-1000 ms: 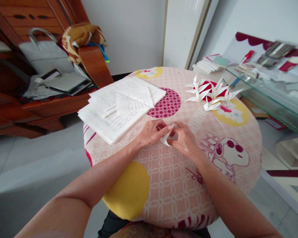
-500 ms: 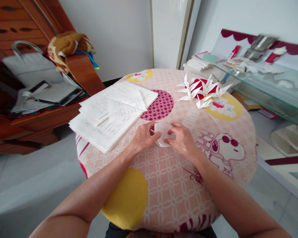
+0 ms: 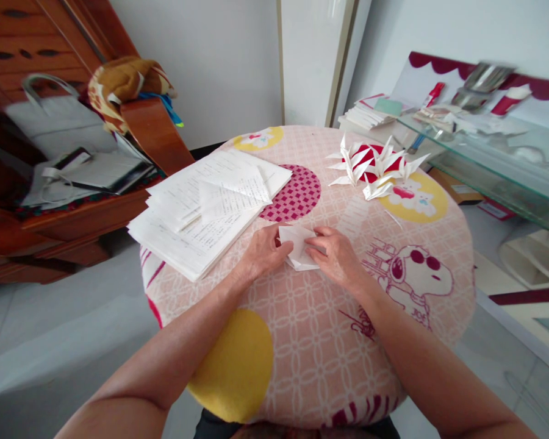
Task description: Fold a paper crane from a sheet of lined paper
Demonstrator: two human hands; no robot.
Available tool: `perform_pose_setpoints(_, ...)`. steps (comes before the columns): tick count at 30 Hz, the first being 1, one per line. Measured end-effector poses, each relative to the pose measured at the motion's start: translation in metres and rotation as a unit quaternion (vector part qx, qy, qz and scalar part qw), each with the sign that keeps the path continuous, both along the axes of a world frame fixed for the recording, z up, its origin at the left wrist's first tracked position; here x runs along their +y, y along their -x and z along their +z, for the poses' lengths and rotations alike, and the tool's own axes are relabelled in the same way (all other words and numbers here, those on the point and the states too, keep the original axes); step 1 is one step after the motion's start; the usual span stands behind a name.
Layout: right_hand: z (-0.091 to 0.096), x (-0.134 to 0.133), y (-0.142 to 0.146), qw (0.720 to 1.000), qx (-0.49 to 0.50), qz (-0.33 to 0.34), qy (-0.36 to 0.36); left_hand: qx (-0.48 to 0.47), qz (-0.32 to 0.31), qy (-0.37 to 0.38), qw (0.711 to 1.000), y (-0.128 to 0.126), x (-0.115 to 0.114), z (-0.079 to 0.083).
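Observation:
A small folded piece of white paper (image 3: 299,245) lies between my hands, low over the patterned tablecloth (image 3: 311,329). My left hand (image 3: 268,250) grips its left side, thumb on top and fingers curled underneath. From the right, my right hand (image 3: 333,250) pinches the paper's right edge between thumb and fingers. Beyond, to the right, several folded white paper cranes (image 3: 375,167) sit clustered on the cloth. Left of my hands rests a stack of written-on paper sheets (image 3: 210,210), the top one folded over at a corner.
A glass shelf (image 3: 494,164) with cups, a red bottle (image 3: 434,95) and papers stands at the right. On the left, a wooden chair (image 3: 150,134) holds a grey bag (image 3: 50,116), a tablet-like item and a brown cloth (image 3: 128,82). A thin white strip (image 3: 393,218) lies near the cranes.
The paper's upper flap has opened out slightly between my hands. My right fingers have shifted a little along its right side; my left hand has barely moved.

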State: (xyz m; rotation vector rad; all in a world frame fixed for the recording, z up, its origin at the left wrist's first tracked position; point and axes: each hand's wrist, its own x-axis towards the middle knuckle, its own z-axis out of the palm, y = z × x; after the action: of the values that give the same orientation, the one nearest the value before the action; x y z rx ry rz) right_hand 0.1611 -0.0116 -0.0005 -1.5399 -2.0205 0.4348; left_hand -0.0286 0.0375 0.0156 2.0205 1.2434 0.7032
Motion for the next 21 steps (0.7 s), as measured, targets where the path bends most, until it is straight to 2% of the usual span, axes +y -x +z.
perform_pose_setpoints(4,0.004,0.001,-0.002,0.999,-0.022,0.029,0.009,-0.019,0.024,0.03,0.999,-0.001,0.002,-0.002)
perform_pose_setpoints(10,0.003,-0.01,0.0,0.997,0.065,0.041,-0.016,-0.051,0.046,0.044,0.997,0.0,0.004,-0.008)
perform_pose_setpoints(16,-0.005,-0.022,0.0,0.996,0.02,0.082,-0.014,-0.101,0.071,0.091,0.988,0.002,0.006,-0.013)
perform_pose_setpoints(21,-0.006,-0.024,0.001,0.996,0.027,0.077,-0.019,-0.094,0.077,0.064,0.99,0.004,0.007,-0.013)
